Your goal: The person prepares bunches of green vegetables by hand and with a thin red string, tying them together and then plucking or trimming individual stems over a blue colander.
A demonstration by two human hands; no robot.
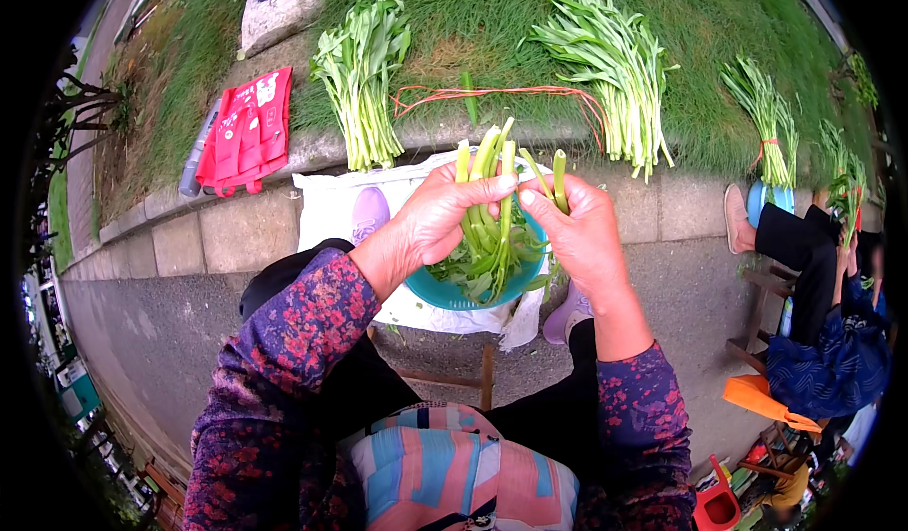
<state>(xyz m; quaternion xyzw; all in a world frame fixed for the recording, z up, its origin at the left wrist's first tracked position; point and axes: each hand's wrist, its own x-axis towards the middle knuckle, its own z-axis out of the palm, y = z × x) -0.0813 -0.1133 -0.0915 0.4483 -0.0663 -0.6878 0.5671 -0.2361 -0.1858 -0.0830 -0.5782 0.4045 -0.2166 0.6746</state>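
My left hand [437, 211] is closed round a small bunch of thick green vegetable stalks [488, 186], cut ends up and leaves hanging down. Close beside it, my right hand [579, 238] pinches a couple of short stalk pieces [559, 183], which jut up past the fingers. The two thumbs nearly meet. Below both hands stands a turquoise basin [437, 293], with loose green leaves inside. It rests on a white sheet [324, 217] spread between my feet.
Two large bundles of leafy greens [357, 87] [619, 87] lie along the grass edge, with red string [492, 90] between. A red bag [248, 134] is at left. Another person [804, 257] sits at right beside tied greens [768, 134]. An orange bag [764, 400] hangs there.
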